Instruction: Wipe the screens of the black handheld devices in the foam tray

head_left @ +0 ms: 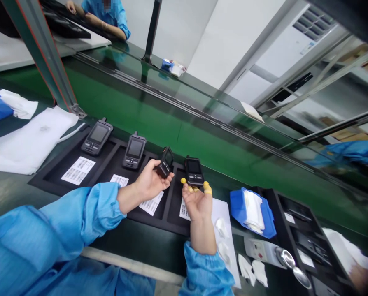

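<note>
My left hand (151, 181) is closed around a black handheld radio (166, 161), which is tilted with its side toward me. Palm up, my right hand (199, 201) has yellow finger cots on its fingertips and grips the lower end of another handheld radio (194, 169), screen facing me. Some of its fingers are hidden behind that radio. Two more radios, one at the far left (97, 137) and one beside it (134, 151), rest at the back of a black compartment tray (102, 174). White barcode label sheets (78, 170) lie in the tray's compartments.
Right of the tray are a white paper sheet (222, 222), a blue packet of white wipes (253, 211), a metal-lidded dispenser (266, 253) and another black tray (275, 205). A white cloth (32, 139) lies left. A green partition (178, 123) runs behind; co-workers' blue sleeves show beyond.
</note>
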Demonstrator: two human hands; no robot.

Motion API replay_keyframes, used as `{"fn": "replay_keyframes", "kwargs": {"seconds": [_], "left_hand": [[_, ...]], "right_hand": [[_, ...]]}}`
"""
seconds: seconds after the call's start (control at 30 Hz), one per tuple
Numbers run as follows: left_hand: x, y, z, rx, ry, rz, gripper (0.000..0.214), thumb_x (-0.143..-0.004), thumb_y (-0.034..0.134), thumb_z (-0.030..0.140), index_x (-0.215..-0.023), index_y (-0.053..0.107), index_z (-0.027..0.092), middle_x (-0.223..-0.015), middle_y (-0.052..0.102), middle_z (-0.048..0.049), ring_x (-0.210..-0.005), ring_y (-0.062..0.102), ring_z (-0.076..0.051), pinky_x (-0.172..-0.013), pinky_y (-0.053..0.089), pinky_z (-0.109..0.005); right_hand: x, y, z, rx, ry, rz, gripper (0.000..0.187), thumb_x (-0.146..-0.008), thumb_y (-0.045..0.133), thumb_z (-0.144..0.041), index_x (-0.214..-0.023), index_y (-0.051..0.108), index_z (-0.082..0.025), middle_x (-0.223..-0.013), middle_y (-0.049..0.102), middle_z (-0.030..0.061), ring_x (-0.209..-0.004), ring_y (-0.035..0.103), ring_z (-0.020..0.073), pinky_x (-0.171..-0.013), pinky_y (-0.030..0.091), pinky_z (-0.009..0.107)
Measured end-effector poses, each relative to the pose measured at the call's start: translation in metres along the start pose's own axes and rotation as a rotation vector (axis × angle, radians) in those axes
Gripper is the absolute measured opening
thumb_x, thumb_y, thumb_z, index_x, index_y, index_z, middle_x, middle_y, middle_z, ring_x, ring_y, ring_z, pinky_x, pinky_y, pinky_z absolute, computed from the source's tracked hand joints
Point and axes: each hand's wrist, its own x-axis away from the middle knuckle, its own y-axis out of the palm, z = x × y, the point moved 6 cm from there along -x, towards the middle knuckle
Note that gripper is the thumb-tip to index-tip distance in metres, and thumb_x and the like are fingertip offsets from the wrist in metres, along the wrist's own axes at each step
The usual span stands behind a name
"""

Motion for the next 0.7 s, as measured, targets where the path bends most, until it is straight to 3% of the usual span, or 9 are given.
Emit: {"fn": "replay_keyframes", "kwargs": {"seconds": [0.1,0.23,0.4,0.5,0.7], "left_hand": [[0.000,-0.006,-0.009,0.048,0.014,0.032,0.037,-0.094,0.033,0.041,-0.085,0.056,0.013,-0.085,0.063,-0.0107,-0.076,0.065,-0.016,-0.064,0.056,-0.024],[0.005,-0.013,-0.012,0.072,0.028,0.073,0.043,-0.099,0.025,0.043,-0.095,0.054,0.012,-0.103,0.063,-0.0151,-0.096,0.065,-0.018,-0.083,0.056,-0.027],[0.002,-0.026,-0.012,0.012,0.024,0.188,0.044,-0.100,0.021,0.041,-0.108,0.046,0.005,-0.110,0.059,-0.0233,-0.100,0.066,-0.020,-0.087,0.055,-0.030],[-0.002,-0.031,-0.015,-0.052,-0.011,0.214,0.045,-0.099,0.028,0.041,-0.106,0.049,0.002,-0.107,0.061,-0.0265,-0.098,0.066,-0.023,-0.087,0.055,-0.033],[0.006,-0.029,-0.011,-0.133,-0.054,0.213,0.038,-0.099,0.032,0.029,-0.110,0.050,-0.003,-0.115,0.058,-0.0308,-0.102,0.064,-0.024,-0.093,0.051,-0.034]], "right_hand": [[0.004,-0.011,0.007,0.082,0.013,0.050,0.032,-0.086,0.034,-0.048,-0.087,0.047,-0.019,-0.080,0.069,0.0093,-0.076,0.067,0.0172,-0.070,0.055,0.035],[0.009,-0.015,0.017,0.238,-0.016,0.117,0.030,-0.081,0.046,-0.044,-0.094,0.045,-0.017,-0.073,0.068,0.0069,-0.066,0.066,0.0180,-0.067,0.057,0.038],[0.016,-0.014,0.014,0.480,-0.116,0.200,0.056,-0.083,0.041,-0.043,-0.129,0.030,-0.013,-0.069,0.065,-0.0003,-0.061,0.065,0.0149,-0.065,0.057,0.035],[0.021,-0.016,0.005,0.687,-0.155,0.242,0.069,-0.083,0.038,-0.045,-0.139,0.019,-0.009,-0.074,0.065,0.0013,-0.065,0.065,0.0152,-0.065,0.055,0.032],[0.028,-0.006,-0.018,1.235,-0.205,0.361,0.077,-0.079,0.051,-0.051,-0.137,0.032,-0.003,-0.072,0.067,0.0099,-0.075,0.066,0.0265,-0.074,0.049,0.039]]}}
